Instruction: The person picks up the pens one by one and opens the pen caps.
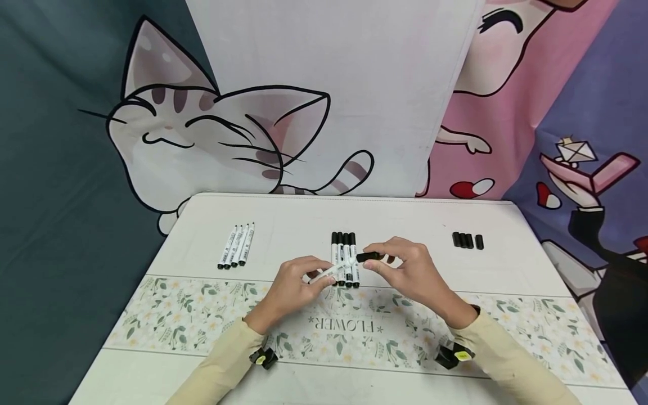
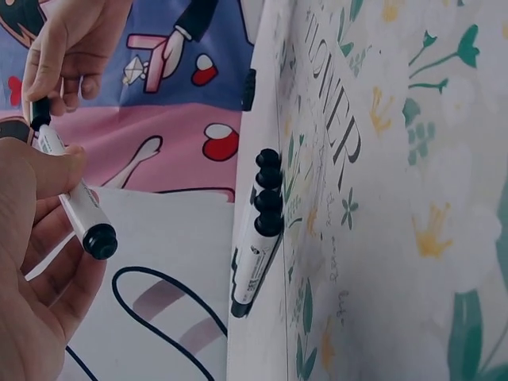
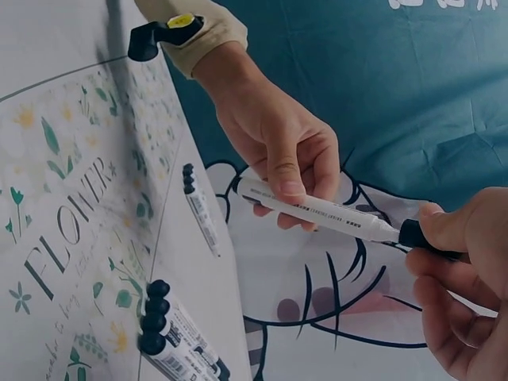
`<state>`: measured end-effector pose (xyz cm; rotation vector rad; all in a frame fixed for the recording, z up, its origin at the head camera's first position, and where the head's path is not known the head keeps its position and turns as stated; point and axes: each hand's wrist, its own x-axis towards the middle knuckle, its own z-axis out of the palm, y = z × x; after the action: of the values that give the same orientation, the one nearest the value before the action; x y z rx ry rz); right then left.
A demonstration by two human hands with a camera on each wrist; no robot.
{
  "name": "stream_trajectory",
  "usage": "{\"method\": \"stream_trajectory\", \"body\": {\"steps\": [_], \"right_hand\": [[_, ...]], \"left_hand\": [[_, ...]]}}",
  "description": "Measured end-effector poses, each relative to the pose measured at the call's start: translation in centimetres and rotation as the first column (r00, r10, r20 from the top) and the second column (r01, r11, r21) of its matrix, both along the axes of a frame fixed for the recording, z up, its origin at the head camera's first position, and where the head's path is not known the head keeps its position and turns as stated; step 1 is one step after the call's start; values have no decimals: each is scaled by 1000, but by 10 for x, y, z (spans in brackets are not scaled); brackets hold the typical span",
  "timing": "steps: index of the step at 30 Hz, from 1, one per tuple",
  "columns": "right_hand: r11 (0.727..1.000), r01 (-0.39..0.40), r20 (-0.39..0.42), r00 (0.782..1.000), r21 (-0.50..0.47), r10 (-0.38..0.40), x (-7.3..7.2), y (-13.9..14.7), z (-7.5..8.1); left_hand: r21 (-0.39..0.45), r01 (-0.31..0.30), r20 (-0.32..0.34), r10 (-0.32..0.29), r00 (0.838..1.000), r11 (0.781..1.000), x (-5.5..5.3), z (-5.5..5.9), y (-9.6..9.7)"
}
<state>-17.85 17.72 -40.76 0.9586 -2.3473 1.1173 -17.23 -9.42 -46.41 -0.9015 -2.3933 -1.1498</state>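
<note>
Centre of the head frame: left hand [image 1: 296, 284] pinches a white marker [image 3: 341, 216] by the barrel, thumb against fingers, well back from the tip. Right hand [image 1: 410, 270] pinches the black cap [image 1: 368, 256] at the marker's other end, thumb on one side and fingertips on the other. Grip split this way probably so the two parts can be worked against each other along one line, with the joint between them clear of fingers. Right wrist view shows the pale tapered neck between barrel and cap — cap evidently not fully seated; cannot tell whether it touches the neck all round. Marker is up off the table [image 1: 405, 216], in front of a row of four capped markers [image 1: 349, 278] mid-frame, likely kept there to be near both hands. These lie side by side, caps toward the top of the frame, end plugs at the edge of the floral band [image 1: 202, 323]. Left of frame: four uncapped markers [image 1: 236, 246], close together and slightly slanted, tips toward the top. Right of frame: four loose caps [image 1: 467, 241], three bunched and one just beside them. Barrels left, caps right — the placing looks deliberate, each kind set out on the side of the hand that holds its like.
</note>
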Motion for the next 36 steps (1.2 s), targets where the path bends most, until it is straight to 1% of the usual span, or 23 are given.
{"method": "stream_trajectory", "body": {"steps": [7, 10, 17, 19, 24, 30, 33, 36], "right_hand": [[999, 27, 16, 1000, -27, -27, -3, 4, 1], [999, 39, 23, 999, -30, -39, -3, 6, 2], [997, 71, 48, 996, -36, -69, -5, 11, 2], [996, 80, 51, 996, -39, -78, -6, 12, 1], [994, 95, 53, 994, -48, -92, -9, 16, 0], [993, 113, 67, 992, -44, -110, -11, 19, -1], [991, 126, 72, 990, -43, -122, -12, 21, -1], [987, 150, 73, 987, -49, -146, -12, 23, -3]], "left_hand": [[-14, -29, 37, 30, 999, 999, -1, 2, -7], [-17, -53, 38, 54, 998, 998, -3, 4, -11], [-10, -129, 10, 129, 992, 992, -9, 8, -23], [-2, -145, 18, 145, 989, 989, -11, 10, -27], [13, -191, 47, 190, 981, 982, -15, 16, -37], [15, -248, 62, 247, 967, 969, -19, 20, -52], [12, -275, 64, 274, 960, 961, -20, 22, -59], [14, -300, 50, 299, 953, 954, -22, 22, -66]]}}
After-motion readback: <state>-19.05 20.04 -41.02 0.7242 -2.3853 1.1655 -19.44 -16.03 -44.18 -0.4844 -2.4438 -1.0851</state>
